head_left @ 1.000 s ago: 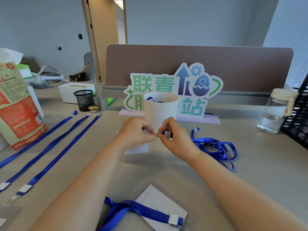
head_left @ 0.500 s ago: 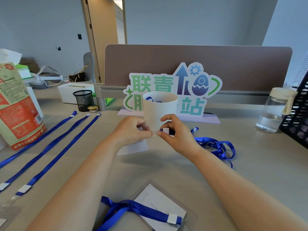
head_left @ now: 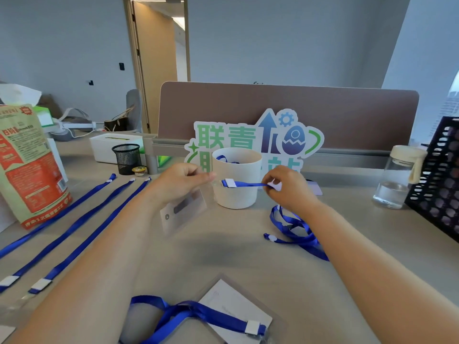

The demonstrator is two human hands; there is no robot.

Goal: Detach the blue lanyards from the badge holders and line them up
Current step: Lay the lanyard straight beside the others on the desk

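though apart, lanyard (head_left: 244, 184) and holder (head_left: 183, 211)

Card sign (head_left: 250, 137) half hidden behind white cup (head_left: 237, 194), three laid-out lanyards (head_left: 74, 229) cut off at left edge, badge holder (head_left: 183, 212) motion-blurred.

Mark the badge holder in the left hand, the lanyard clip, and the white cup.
badge holder (head_left: 183, 211), head view, clear sleeve's middle.
lanyard clip (head_left: 229, 183), head view, white clip face.
white cup (head_left: 236, 198), head view, front wall.
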